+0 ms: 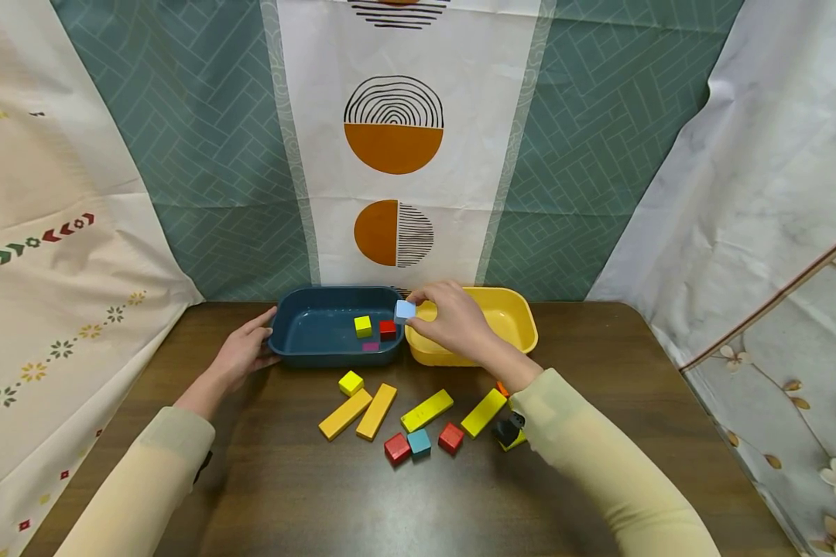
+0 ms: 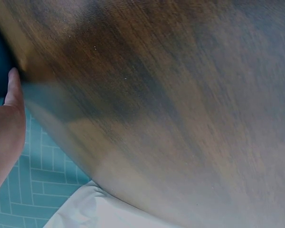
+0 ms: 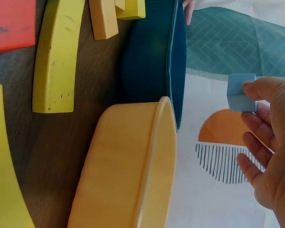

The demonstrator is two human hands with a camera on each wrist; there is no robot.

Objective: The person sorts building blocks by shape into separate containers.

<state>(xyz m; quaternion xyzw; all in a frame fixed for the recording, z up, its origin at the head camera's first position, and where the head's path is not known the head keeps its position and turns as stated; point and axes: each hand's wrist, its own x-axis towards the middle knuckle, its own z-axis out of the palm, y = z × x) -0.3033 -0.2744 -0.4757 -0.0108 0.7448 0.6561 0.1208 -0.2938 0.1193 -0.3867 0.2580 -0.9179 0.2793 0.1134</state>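
Observation:
In the head view my right hand [image 1: 453, 319] pinches a light blue cube [image 1: 405, 312] between thumb and fingers. It holds the cube above where the dark blue bin [image 1: 313, 360] and the yellow bin [image 1: 453, 359] meet. The right wrist view shows the same cube [image 3: 241, 92] at the fingertips, the other fingers loosely bent. My left hand [image 1: 242, 352] touches the left end of the blue bin with fairly straight fingers. Inside that bin lie a yellow cube [image 1: 363, 326], a red cube [image 1: 387, 330] and a flat purple piece [image 1: 371, 347]. My right hand hides part of the yellow bin.
In front of the bins lie orange-yellow blocks [image 1: 376, 412], yellow blocks [image 1: 427, 410], red cubes [image 1: 450, 438], a teal cube [image 1: 419, 443] and a yellow cube [image 1: 351, 383]. An orange piece [image 1: 502, 389] shows beside my right sleeve. Patterned cloth [image 1: 397, 186] hangs behind the wooden table [image 1: 286, 495].

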